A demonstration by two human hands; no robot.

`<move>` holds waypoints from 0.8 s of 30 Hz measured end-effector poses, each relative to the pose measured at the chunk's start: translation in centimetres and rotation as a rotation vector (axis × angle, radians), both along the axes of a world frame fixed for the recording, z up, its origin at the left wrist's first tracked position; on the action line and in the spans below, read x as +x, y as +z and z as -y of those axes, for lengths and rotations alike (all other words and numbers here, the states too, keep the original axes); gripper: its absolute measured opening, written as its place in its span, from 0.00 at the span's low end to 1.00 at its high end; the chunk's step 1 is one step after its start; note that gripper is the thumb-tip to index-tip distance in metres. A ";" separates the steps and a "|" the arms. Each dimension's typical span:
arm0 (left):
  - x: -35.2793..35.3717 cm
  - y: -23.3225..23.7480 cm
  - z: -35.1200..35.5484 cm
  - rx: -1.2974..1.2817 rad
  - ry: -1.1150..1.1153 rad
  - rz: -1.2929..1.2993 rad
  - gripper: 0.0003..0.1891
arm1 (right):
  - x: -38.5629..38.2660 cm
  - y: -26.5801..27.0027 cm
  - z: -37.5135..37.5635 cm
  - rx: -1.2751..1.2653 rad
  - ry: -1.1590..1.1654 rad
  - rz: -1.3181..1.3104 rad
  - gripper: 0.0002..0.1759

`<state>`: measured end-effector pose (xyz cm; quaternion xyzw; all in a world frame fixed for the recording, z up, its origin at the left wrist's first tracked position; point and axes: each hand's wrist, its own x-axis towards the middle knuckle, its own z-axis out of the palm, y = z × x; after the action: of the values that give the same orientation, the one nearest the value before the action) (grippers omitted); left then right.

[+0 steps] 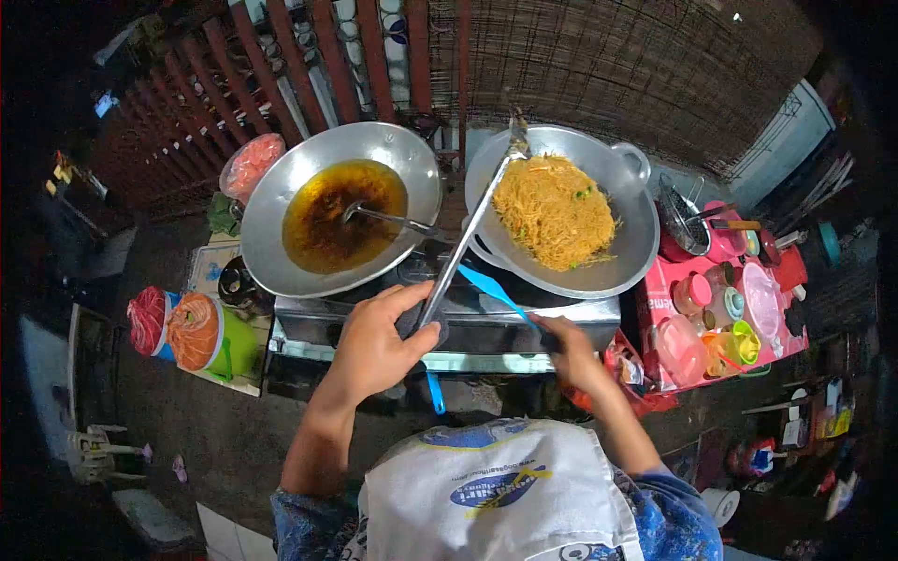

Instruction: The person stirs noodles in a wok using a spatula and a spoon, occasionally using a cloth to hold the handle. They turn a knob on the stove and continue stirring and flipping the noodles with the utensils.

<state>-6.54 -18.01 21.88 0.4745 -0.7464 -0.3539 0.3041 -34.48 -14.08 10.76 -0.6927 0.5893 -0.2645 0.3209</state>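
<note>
My left hand [379, 344], in front of the stove, is closed around the handle of a long metal wok spatula [472, 224]. The spatula slants up to the far left rim of the right wok [641, 243], its dark head by the noodles. Fried thin noodles [552, 210] with green bits are heaped in that wok. At the stove's front edge, my right hand [571, 353] has its fingers curled at the end of a blue, flat, narrow utensil [491, 285]; its grip is partly hidden. The left wok [257, 224] holds dark golden oil [313, 238] with a metal ladle [388, 219] in it.
The stove [318, 323] stands under both woks. Right of it, a pink-covered table [659, 299] carries jars, plastic containers and a strainer [678, 220]. At left are cloth-topped buckets [234, 346] and a pink-filled bag [253, 164]. A slatted fence [290, 65] rises behind.
</note>
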 end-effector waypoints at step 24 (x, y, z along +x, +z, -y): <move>-4.1 -8.3 -2.7 0.409 -0.286 -0.493 0.32 | 5.4 6.2 2.8 0.174 -0.392 1.177 0.13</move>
<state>-10.60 -15.34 13.57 0.3165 -0.6232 -0.6389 0.3212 -29.12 -16.87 16.96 -0.2812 0.4494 -0.6066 0.5924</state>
